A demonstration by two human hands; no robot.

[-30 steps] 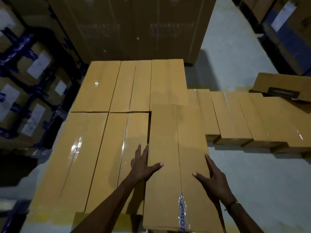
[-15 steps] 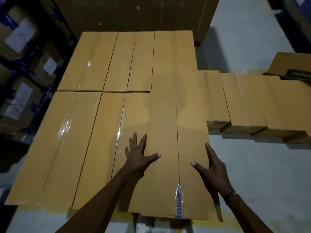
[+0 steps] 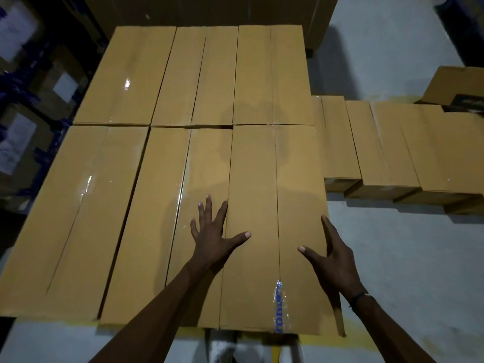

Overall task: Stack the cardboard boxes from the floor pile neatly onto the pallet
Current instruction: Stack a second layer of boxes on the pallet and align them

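Long brown cardboard boxes lie side by side in two rows, forming a flat layer in front of me. The near right box (image 3: 275, 195), with blue-printed tape at its front end, sits level with its neighbours. My left hand (image 3: 213, 233) lies flat with spread fingers across the seam between that box and the near middle box (image 3: 167, 218). My right hand (image 3: 332, 255) has its thumb on the box top and its fingers along the right edge. The pallet underneath is hidden by the boxes.
A lower row of similar boxes (image 3: 387, 150) sits on the grey floor to the right, with one more box (image 3: 455, 87) on top at far right. Dark racks with labelled cartons (image 3: 31, 106) line the left. A tall cardboard stack (image 3: 209, 9) stands behind. Bare floor (image 3: 406, 271) at right.
The near right box has slid forward until its far end meets the back row. Both hands stayed flat on it, and my view tilted further down over the layer.
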